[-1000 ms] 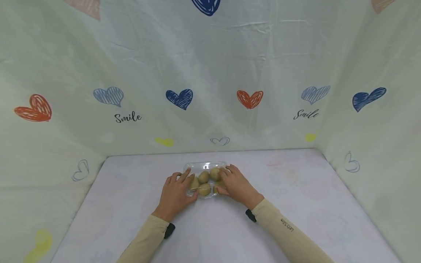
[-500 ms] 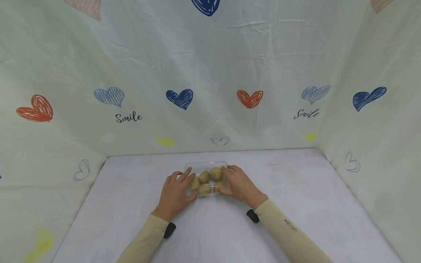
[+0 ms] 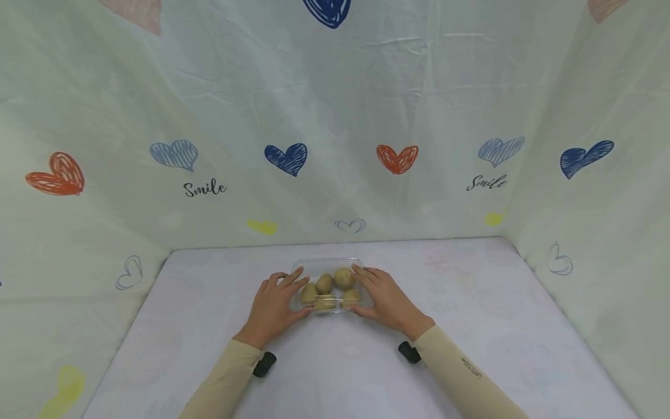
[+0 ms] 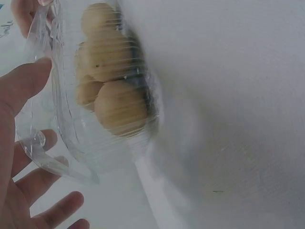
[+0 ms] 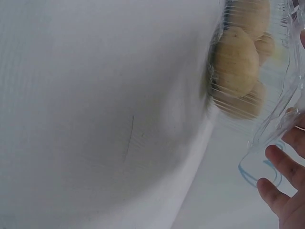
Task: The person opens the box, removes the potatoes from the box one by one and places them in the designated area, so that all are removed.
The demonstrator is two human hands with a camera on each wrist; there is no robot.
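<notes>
A clear plastic clamshell box (image 3: 325,264) with several potatoes (image 3: 344,278) inside lies near the back of the table. My left hand (image 3: 273,304) is at its left end, thumb by the front edge and fingers spread over the side. In the left wrist view that thumb (image 4: 28,83) touches the lid's rim, and other fingers show through the plastic. At the right end is my right hand (image 3: 386,298), its thumb by the front corner and fingers extended along the side. Its fingers (image 5: 286,164) look loose in the right wrist view, some near the box's rim (image 5: 274,129).
The white table (image 3: 335,372) carries a pale cloth, and a fabric backdrop (image 3: 335,198) printed with hearts rises behind and at both sides. Black wrist cameras (image 3: 264,364) sit below both wrists.
My right hand has shifted to the right, uncovering more of the potatoes at that end. The left hand has drawn slightly left. The box stays nearly in place, its front edge lying flatter.
</notes>
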